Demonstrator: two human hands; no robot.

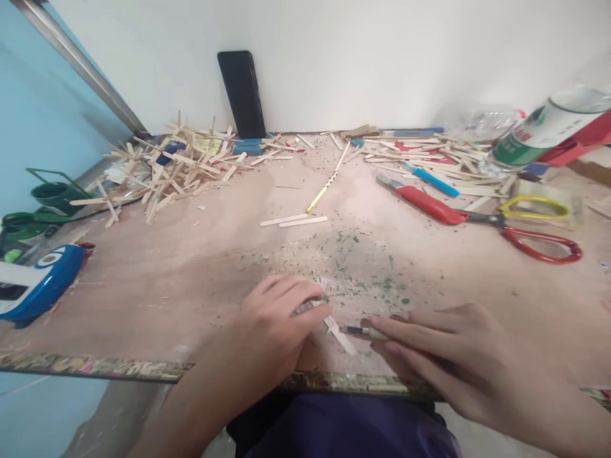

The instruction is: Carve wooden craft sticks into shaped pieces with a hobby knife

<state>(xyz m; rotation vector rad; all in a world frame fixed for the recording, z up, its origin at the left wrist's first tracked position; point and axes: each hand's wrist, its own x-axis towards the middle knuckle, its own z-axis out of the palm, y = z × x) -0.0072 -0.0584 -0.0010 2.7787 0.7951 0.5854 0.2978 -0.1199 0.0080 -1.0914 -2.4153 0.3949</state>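
Note:
My left hand (pixel 281 318) is closed near the table's front edge, its fingers pressing a wooden craft stick (pixel 344 342) down on the tabletop. Part of the stick is hidden beneath the fingers, along with something shiny that I cannot make out. In my right hand (pixel 443 350) is a craft knife (pixel 365 331), held low in a pinch. Its dark blade end points left, at or very close to the stick. Green shavings (pixel 386 283) are scattered just beyond both hands. Farther back, two loose craft sticks (pixel 303 222) lie side by side by a yellow strip (pixel 322 194).
A heap of craft sticks (pixel 191 159) and a leaning black phone (pixel 242 94) stand at the back. On the right are scissors (pixel 544 245), a red-handled cutter (pixel 429 203), a blue pen-like piece (pixel 432 179) and a bottle (pixel 534 130). A blue-and-white object (pixel 48 280) sits left.

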